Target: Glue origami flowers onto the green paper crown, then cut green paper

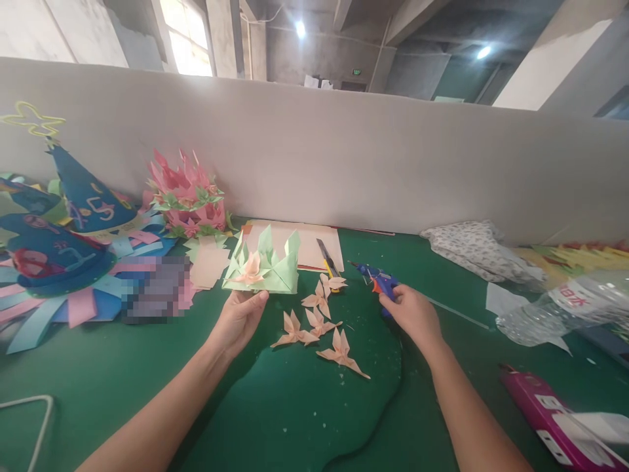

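My left hand (244, 319) grips the lower edge of a pale green folded paper crown (282, 280), thumb on its front. A peach paper flower (250, 269) sits on the crown's front. My right hand (413, 319) is wrapped around the handle of a blue glue gun (386, 283), whose nozzle points to the left; a clear glue stick (459, 313) extends from its rear. Between the hands, several loose peach origami flowers (343, 354) lie on the green table. A yellow and black utility knife (328, 259) rests just behind them.
Pink paper crowns (184, 190) and blue party hats (93, 196) stand at the left. Paper sheets (304, 239) lie at the back before a pale partition (344, 157). At the right are a plastic bottle (555, 311), patterned cloth (464, 252) and a magenta power strip (545, 413). The gun's cord (388, 406) trails forward.
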`<state>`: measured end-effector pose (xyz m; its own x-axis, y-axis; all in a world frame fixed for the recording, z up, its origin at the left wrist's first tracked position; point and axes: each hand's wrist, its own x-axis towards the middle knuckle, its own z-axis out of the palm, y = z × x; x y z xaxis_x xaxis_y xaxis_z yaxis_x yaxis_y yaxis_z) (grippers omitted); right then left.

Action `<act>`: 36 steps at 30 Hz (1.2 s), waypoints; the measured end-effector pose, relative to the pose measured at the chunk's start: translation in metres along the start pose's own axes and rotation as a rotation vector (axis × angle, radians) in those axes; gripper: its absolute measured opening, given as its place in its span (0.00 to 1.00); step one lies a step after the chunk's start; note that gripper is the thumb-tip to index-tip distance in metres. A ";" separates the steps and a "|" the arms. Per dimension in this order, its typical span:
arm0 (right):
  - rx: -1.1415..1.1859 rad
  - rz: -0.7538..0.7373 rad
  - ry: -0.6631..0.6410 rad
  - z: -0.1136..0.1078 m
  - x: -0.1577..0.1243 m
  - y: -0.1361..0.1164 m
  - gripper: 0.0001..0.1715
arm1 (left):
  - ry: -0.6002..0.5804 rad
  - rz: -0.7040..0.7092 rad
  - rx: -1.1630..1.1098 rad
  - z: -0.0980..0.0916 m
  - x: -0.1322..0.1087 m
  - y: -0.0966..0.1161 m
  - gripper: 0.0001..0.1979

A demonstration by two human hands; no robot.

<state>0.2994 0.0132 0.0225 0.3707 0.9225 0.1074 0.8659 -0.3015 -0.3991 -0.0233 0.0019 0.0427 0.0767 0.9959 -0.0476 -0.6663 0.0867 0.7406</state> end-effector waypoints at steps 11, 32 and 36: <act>0.857 0.067 -0.068 0.008 -0.011 -0.024 0.25 | 0.093 -0.011 -0.359 -0.007 0.006 -0.004 0.04; 1.014 -0.027 0.053 0.014 -0.017 -0.031 0.13 | -0.097 -0.173 -0.022 0.044 0.028 -0.033 0.14; 1.130 -0.094 -0.037 0.019 -0.019 -0.034 0.13 | -0.140 -0.093 -0.058 0.042 0.025 -0.025 0.17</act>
<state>0.2566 0.0105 0.0172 0.2942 0.9421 0.1608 0.0833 0.1423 -0.9863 0.0266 0.0235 0.0511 0.2396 0.9707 -0.0170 -0.6933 0.1833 0.6970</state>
